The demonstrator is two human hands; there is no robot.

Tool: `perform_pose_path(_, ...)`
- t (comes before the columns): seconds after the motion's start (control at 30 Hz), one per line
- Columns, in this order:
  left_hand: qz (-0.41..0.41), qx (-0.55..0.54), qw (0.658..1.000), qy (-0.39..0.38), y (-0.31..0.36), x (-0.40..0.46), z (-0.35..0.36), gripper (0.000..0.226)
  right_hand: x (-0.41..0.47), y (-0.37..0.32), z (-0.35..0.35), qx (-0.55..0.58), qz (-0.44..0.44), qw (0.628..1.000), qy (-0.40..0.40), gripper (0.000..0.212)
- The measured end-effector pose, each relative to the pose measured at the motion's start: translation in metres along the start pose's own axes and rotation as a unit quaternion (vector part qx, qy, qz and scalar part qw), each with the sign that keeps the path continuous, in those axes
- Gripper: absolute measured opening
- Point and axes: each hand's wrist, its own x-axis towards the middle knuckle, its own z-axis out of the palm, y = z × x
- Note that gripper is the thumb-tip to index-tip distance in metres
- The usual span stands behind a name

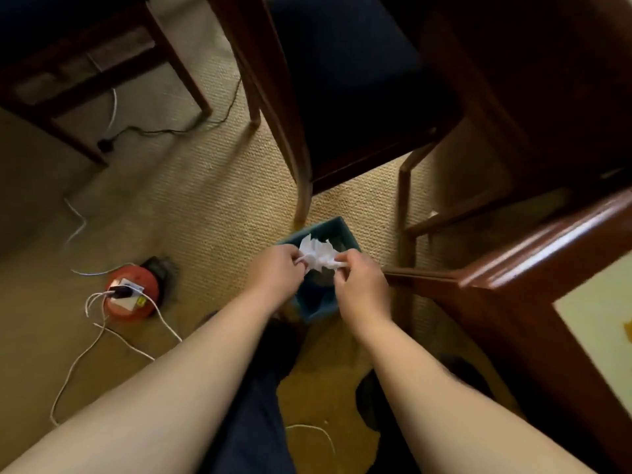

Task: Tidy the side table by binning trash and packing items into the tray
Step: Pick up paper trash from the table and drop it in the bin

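In the head view both bare forearms reach from the bottom corners of the frame toward its middle, converging just above a small teal bin [337,224] that stands on the beige carpet [212,206] a little right of centre. The left hand [278,268] has its back to the camera, wrist straight, fingers curled under and pinching the left end of a crumpled white paper [316,253]. The right hand [359,282] mirrors it, knuckles up, fingers and thumb curled round the paper's right end, which pokes out as a twisted white tip. The paper is held between the two hands directly over the open mouth of the bin, its ragged upper edge fanning toward the bin's far rim. A dark wooden chair [342,97] with a navy seat stands above the bin in the upper middle of the frame, one leg touching down just beside the bin's far left corner. The polished edge of the side table [533,254] runs along the right side. At lower left an orange cable reel [131,299] sits on the carpet with white cords [82,350] trailing from it.
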Motion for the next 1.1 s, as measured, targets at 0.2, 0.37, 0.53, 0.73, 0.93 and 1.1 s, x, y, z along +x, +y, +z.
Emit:
perform_pose_path(0.2, -0.026, -0.026, 0.997, -0.061, -0.026, 0.041, 0.073, 0.017, 0.048, 0.034, 0.05, -0.011, 0.029, 0.999, -0.044, 0.025)
perform_pose_path(0.37, -0.026, -0.037, 0.991, -0.125, -0.034, 0.032, 0.077, 0.066, 0.042, 0.03, 0.039, -0.052, 0.055, 0.973, -0.218, 0.058)
perform_pose_path(0.53, 0.017, -0.087, 0.99, -0.106, -0.007, -0.027, 0.019, 0.04, -0.022, -0.011, -0.024, 0.025, 0.017, 0.983, -0.183, 0.055)
perform_pose_path(0.73, 0.093, -0.191, 0.977, 0.031, 0.097, -0.136, -0.094, 0.007, -0.126, -0.082, -0.166, 0.033, -0.173, 0.984, 0.016, 0.033)
perform_pose_path(0.93, 0.248, -0.239, 0.937, 0.047, 0.22, -0.23, -0.142, 0.007, -0.197, -0.061, -0.319, 0.04, -0.206, 0.938, 0.276, 0.027)
perform_pose_path(1.1, 0.363, -0.213, 0.907, 0.022, 0.324, -0.277, -0.112, 0.005, -0.25, 0.016, -0.421, 0.04, -0.09, 0.908, 0.406, 0.026)
